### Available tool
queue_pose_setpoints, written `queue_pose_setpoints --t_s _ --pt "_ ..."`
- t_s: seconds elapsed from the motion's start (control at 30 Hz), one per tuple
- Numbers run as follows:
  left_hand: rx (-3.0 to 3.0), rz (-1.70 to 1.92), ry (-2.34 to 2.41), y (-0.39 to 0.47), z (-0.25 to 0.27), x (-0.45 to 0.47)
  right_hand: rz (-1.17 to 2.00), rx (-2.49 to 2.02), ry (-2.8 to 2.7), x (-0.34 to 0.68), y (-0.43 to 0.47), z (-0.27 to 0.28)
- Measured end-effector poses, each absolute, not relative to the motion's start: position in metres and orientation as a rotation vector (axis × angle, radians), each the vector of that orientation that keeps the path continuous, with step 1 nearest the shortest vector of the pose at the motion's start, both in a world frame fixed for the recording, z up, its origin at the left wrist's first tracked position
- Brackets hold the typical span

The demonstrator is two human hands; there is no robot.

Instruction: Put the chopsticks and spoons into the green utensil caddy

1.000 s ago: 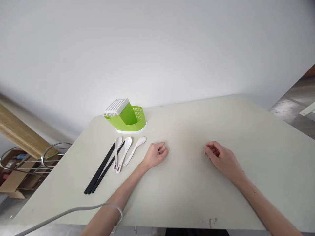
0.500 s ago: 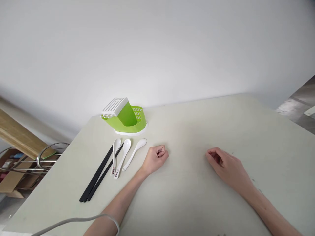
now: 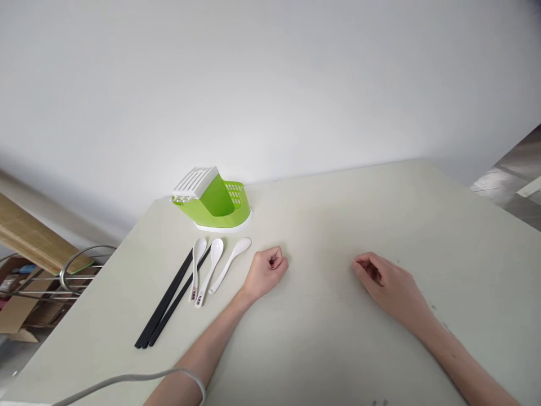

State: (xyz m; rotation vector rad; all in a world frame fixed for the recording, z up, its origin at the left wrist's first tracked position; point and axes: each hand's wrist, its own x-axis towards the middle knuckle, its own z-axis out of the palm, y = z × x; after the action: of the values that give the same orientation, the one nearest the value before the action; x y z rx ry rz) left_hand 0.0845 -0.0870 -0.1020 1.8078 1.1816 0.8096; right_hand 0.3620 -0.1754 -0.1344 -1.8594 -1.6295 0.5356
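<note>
Head camera is showing two bare hands lying idle on a pale table (image 3: 321, 338), spaced well apart with bare tabletop running between them. The left hand (image 3: 265, 273) is curling into a loose fist, thumb side up, and is gripping nothing that shows. The right hand (image 3: 386, 282) is also folding its fingers inward, thumb near forefinger, leaving only a narrow hollow with nothing visible in it. Both forearms are apparently leaning on the tabletop, which is probably why the hands are looking so slack. Just left of the left fist, three white spoons are lying with their bowls toward the wall (image 3: 296, 84): the right spoon (image 3: 242, 244) is lying nearest the hand, the middle spoon (image 3: 217, 248) is lying next to it, and the left spoon (image 3: 199, 246) is crossing over one of the black chopsticks (image 3: 161, 304). Those chopsticks are slanting the same way, seemingly because someone is wanting like pieces grouped and aligned. Beyond them, a green and white utensil holder (image 3: 224, 217) is standing upright near the wall, its broad white base likely steadying it. Across the left forearm a grey cable (image 3: 127, 376) is looping, perhaps belonging to the worn camera.
</note>
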Motion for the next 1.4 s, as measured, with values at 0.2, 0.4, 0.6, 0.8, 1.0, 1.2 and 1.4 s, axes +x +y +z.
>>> queue_pose_setpoints --t_s 0.2,0.4,0.6,0.8,1.0,1.2,1.4 --pt "1.806 0.814 1.18 -0.0875 -0.1016 0.0847 0.545 -1.888 -1.629 0.3626 -0.1761 -0.1346" --pt "1.806 0.809 1.178 -0.087 -0.1036 0.0844 0.556 -1.908 -1.616 0.3621 -0.175 -0.134" --pt "1.798 0.81 1.178 -0.0871 -0.1046 0.0844 0.556 -1.915 -1.6 0.3613 -0.1752 -0.1332" --pt "1.807 0.804 1.169 -0.0875 -0.1049 0.0838 0.544 -1.897 -1.604 0.3613 -0.1753 -0.1334" --pt "1.814 0.794 1.176 -0.088 -0.1039 0.0841 0.571 -1.893 -1.609 0.362 -0.1754 -0.1336" --pt "1.825 0.783 1.179 -0.0885 -0.1035 0.0843 0.556 -1.897 -1.612 0.3615 -0.1755 -0.1331" --pt "1.83 0.78 1.178 -0.0878 -0.1042 0.0842 0.583 -1.898 -1.598 0.3617 -0.1755 -0.1334"
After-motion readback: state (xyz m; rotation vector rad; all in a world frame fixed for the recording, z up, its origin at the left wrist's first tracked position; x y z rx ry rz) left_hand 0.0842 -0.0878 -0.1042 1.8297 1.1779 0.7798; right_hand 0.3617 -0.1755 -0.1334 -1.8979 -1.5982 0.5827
